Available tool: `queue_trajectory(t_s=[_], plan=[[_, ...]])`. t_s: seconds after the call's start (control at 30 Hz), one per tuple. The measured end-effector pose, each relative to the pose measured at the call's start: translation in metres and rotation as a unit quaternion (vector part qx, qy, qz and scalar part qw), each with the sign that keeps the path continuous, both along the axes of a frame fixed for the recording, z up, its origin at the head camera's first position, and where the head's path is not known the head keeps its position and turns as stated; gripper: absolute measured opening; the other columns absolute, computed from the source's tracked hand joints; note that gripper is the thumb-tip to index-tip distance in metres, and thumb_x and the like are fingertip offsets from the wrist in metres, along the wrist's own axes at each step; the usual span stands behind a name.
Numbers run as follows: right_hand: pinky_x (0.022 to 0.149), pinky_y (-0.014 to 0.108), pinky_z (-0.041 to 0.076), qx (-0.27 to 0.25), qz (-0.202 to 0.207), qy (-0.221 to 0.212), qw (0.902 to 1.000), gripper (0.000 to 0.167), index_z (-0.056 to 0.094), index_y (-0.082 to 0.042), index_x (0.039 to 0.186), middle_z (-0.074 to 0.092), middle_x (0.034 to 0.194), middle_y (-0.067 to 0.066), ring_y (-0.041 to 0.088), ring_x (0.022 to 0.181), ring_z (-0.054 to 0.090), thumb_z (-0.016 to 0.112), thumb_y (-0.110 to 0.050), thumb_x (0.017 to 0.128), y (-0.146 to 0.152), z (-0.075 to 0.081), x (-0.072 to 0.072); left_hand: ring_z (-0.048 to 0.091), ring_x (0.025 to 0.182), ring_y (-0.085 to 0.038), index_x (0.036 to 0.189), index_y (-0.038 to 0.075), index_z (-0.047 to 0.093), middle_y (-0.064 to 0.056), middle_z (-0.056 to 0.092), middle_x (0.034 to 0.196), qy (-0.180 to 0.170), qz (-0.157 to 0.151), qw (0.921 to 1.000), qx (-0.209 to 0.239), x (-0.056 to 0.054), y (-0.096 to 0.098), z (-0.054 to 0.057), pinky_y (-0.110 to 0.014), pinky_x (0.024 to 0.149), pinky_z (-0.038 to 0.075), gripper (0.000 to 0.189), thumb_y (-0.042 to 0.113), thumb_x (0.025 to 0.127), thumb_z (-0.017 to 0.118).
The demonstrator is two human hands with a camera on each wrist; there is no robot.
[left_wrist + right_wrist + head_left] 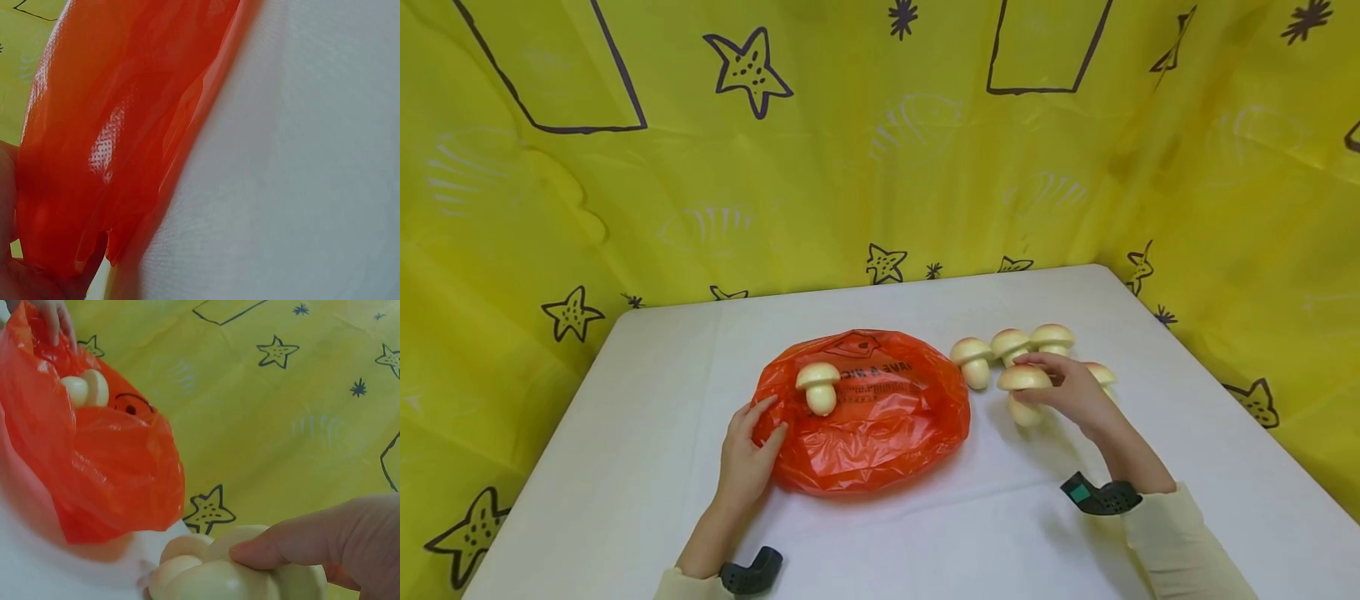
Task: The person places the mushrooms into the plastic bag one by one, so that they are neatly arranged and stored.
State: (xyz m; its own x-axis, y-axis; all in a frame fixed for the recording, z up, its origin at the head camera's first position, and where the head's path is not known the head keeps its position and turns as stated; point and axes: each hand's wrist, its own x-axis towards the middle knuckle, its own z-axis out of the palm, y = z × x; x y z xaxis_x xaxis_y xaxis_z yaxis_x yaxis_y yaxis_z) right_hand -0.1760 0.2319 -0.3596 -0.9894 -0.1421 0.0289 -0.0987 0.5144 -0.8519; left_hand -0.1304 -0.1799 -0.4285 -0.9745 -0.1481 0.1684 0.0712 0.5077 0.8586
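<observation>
A red plastic bag lies wide open on the table, with dark print on its inner side. My left hand holds the bag's left rim, fingers and thumb about the film in the left wrist view. Inside the bag, near that hand, is one cream toy mushroom with a rounded cap. To the right of the bag, my right hand grips another toy mushroom by its cap between thumb and fingers, stem pointing down. The right wrist view shows the thumb pressed on this mushroom.
Behind the right hand stand several more mushrooms: one close to the bag's right rim, others farther back, and one partly hidden by the hand. The white table meets a yellow patterned curtain at its back and sides.
</observation>
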Motion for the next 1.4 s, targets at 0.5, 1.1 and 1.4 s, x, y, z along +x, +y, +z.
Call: queue_trajectory(t_s=[0.5, 1.1, 1.4], plan=[[0.072, 0.022, 0.048, -0.048, 0.014, 0.009, 0.9987, 0.05, 0.055, 0.004, 0.12, 0.054, 0.118, 0.017, 0.018, 0.092, 0.052, 0.073, -0.013, 0.077, -0.017, 0.01, -0.003, 0.036, 0.121, -0.036, 0.128, 0.004, 0.051, -0.021, 0.037, 0.131, -0.001, -0.003, 1.0, 0.003, -0.001, -0.001, -0.001, -0.053, 0.093, 0.038, 0.042, 0.009, 0.087, 0.059], [0.073, 0.023, 0.047, -0.103, 0.042, 0.02, 0.9936, 0.049, 0.055, 0.004, 0.12, 0.054, 0.115, 0.014, 0.017, 0.092, 0.054, 0.073, -0.007, 0.076, -0.047, 0.019, -0.009, 0.037, 0.119, -0.037, 0.127, 0.004, 0.051, -0.022, 0.039, 0.129, 0.007, -0.001, 1.0, -0.001, 0.0, 0.0, -0.001, -0.054, 0.092, 0.039, 0.041, 0.008, 0.087, 0.059], [0.076, 0.022, 0.047, -0.131, 0.057, 0.009, 0.9897, 0.048, 0.054, 0.005, 0.12, 0.055, 0.115, 0.016, 0.014, 0.092, 0.056, 0.072, -0.004, 0.076, -0.061, 0.023, -0.011, 0.037, 0.119, -0.037, 0.127, 0.004, 0.051, -0.022, 0.039, 0.129, 0.009, -0.002, 1.0, -0.001, 0.0, 0.001, 0.0, -0.054, 0.091, 0.04, 0.041, 0.009, 0.087, 0.059]])
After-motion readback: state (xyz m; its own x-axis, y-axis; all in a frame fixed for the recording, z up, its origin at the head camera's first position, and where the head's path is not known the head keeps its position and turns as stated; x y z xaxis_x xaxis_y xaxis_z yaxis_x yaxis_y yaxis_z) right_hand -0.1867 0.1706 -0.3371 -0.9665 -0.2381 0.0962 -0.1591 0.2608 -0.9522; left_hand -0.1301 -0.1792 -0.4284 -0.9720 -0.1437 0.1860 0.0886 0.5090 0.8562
